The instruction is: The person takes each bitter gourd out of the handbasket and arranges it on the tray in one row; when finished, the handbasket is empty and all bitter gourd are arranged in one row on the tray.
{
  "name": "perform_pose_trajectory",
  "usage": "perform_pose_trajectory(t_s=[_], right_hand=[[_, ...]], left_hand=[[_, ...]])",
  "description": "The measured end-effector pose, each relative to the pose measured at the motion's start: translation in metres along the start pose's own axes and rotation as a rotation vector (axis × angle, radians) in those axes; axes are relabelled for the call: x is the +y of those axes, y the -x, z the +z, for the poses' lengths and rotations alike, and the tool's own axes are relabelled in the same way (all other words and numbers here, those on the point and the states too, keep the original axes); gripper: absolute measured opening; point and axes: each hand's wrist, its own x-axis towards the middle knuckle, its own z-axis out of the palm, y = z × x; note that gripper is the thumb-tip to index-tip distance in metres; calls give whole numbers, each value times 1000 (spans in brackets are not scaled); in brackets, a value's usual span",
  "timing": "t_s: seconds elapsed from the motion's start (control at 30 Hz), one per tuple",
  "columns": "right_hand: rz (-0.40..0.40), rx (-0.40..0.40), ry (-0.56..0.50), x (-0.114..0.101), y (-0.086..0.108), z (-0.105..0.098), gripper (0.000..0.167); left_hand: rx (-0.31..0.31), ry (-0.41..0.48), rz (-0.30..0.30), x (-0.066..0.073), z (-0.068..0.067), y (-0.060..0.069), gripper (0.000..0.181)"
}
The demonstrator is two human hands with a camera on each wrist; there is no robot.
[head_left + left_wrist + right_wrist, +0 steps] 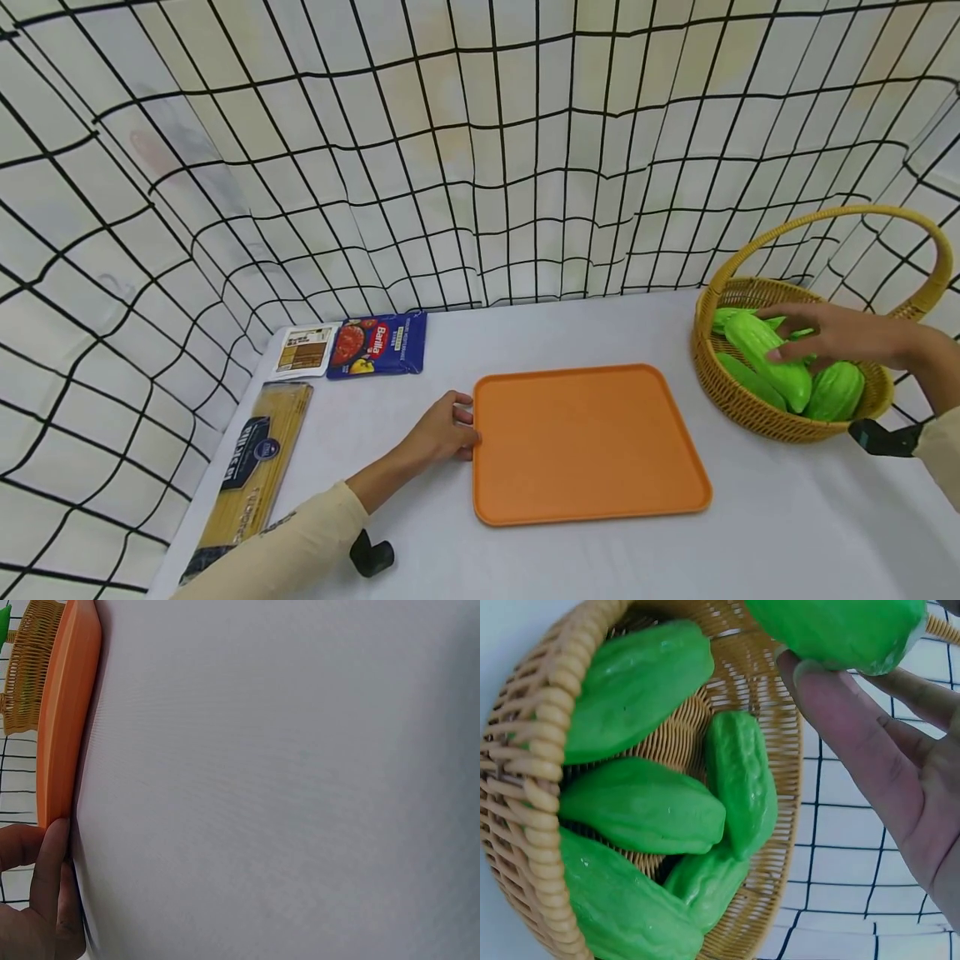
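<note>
My left hand [441, 429] pinches the left rim of an orange rectangular tray [585, 450], which lies flat on the white table. The left wrist view shows the fingers at the end of the tray's raised side [64, 727]. Over a wicker basket [772, 427] at the right, my right hand [851, 335] holds a plump, ridged green gourd [840, 630] between thumb and fingers. The held gourd is above the others in the right wrist view, its upper part cut off by the frame. Several more green gourds [641, 806] lie inside the basket.
A blue Barilla pouch [382, 343] and a white packet with a brown label [303, 350] lie at the back left. In front of them is a long pack of spaghetti [258, 467]. The basket's tall arched handle [832, 215] rises near the right hand. Black netting [525, 167] surrounds the table.
</note>
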Motion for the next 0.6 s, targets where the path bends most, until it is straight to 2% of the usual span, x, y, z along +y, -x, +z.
perform_pose_trajectory(t_s=[0.3, 0.6], right_hand=[[-71, -66, -61, -15, 8, 10, 78], [-109, -150, -93, -35, 6, 24, 77]], left_hand=[[10, 4, 3, 0, 1, 1, 60], [11, 5, -10, 0, 1, 0, 60]])
